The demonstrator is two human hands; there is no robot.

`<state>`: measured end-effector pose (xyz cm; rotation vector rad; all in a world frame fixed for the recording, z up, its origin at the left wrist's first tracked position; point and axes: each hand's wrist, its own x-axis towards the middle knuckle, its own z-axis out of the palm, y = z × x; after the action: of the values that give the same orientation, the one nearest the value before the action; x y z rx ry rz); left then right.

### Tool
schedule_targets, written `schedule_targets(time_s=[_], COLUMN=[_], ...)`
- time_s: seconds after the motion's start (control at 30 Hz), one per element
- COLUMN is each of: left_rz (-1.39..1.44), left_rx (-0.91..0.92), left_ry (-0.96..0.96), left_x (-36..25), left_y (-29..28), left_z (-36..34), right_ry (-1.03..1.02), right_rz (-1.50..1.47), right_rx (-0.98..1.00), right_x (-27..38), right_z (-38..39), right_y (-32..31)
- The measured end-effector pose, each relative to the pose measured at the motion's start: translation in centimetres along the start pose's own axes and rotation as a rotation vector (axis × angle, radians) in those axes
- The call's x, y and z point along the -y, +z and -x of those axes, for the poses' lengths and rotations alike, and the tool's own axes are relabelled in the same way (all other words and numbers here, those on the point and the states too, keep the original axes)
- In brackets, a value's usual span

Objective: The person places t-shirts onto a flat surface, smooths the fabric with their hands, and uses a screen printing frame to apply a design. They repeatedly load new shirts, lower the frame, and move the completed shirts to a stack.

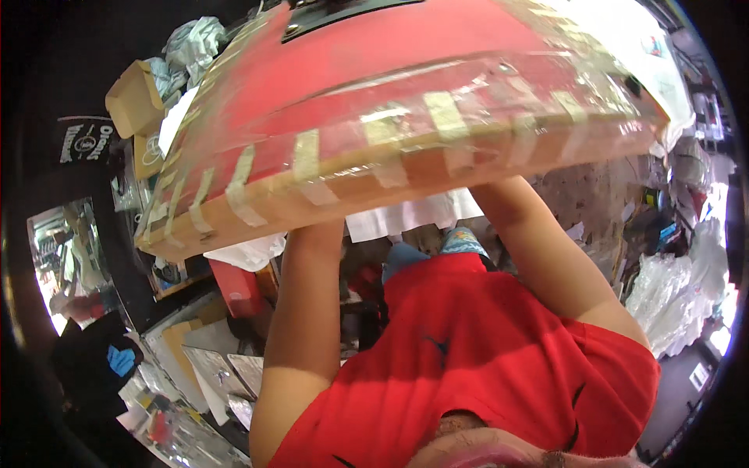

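A wide frame (343,175) with a pale wooden edge and a red face, much like a screen-printing frame, stands tilted across the upper view. Strips of beige tape and glossy clear tape wrap its near edge. A dark metal plate (343,19) sits on its far side. My left forearm (306,288) and my right forearm (538,234) reach up beneath it. The frame covers both my hands, so their fingers and anything they hold are hidden. White cloth or paper (413,217) shows below the frame, between my forearms.
An open cardboard box (134,100) and crumpled grey plastic (195,47) lie at the far left. A red box (236,287) stands beside my left forearm. Clear plastic bags (671,288) pile up on the right. Flat boards (211,366) lean at the lower left.
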<state>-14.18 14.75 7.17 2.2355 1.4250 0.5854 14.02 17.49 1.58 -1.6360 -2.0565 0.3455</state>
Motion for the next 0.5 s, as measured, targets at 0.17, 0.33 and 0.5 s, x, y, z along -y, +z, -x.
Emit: schedule_targets(time_s=[0.17,0.33,0.5], left_rz=[-0.165,-0.383,0.095], left_rx=[-0.034,0.038,0.692], left_ry=[-0.042,-0.120,-0.326], left_x=[-0.5,-2.6,-13.1], left_y=[4.1,7.0,-6.8], left_z=[-2.6,10.4,12.5], right_ry=[-0.121,-0.090,-0.051], right_rz=[-0.020,-0.001,-0.162], right_rx=[-0.107,0.031,-0.084], right_x=[2.6,1.0,-1.2], right_z=[-2.1,-1.1,-1.7], right_y=[2.3,0.1,0.6])
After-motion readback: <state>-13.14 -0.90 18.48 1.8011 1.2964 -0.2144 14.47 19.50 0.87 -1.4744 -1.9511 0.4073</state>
